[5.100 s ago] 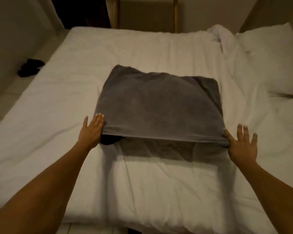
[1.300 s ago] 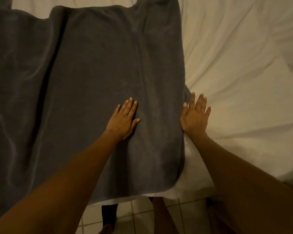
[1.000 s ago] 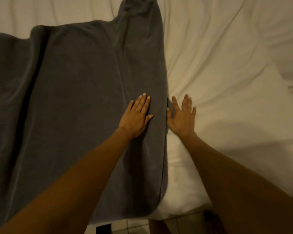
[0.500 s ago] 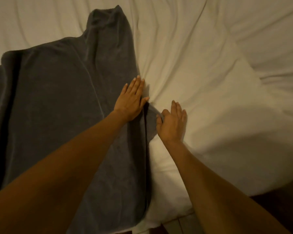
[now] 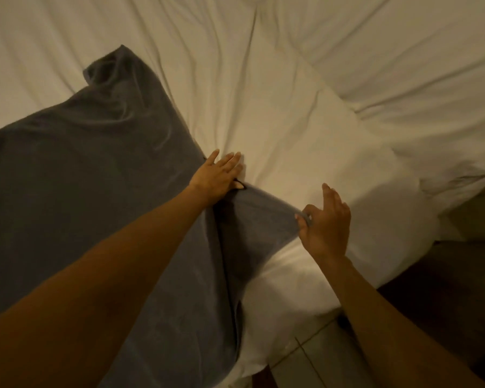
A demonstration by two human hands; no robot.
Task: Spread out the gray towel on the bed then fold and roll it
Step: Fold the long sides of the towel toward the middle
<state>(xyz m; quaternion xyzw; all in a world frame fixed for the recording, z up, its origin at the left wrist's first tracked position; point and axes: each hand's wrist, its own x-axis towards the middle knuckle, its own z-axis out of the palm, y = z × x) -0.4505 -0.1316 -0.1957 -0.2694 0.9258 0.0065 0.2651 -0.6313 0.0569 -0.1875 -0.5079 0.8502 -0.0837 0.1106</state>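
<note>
The gray towel (image 5: 90,169) lies spread over the left half of the white bed (image 5: 277,88), its near end hanging over the bed's edge. My left hand (image 5: 217,175) lies flat with straight fingers on the towel's right edge, fingertips reaching onto the sheet. My right hand (image 5: 324,222) pinches a fold of the same edge between thumb and fingers and holds it pulled out to the right, so a flap of towel stretches between the two hands. The far right corner of the towel is rumpled and raised.
The white sheet is wrinkled, with a fold of duvet or pillow (image 5: 403,65) at the upper right. Below the bed's near edge shows tiled floor (image 5: 314,359). A dark surface (image 5: 445,281) lies at the lower right.
My right hand went from lying flat beside the towel to pinching its edge and drawing it rightward. My left hand slid to the towel's right edge. The view turned, shifting the towel left.
</note>
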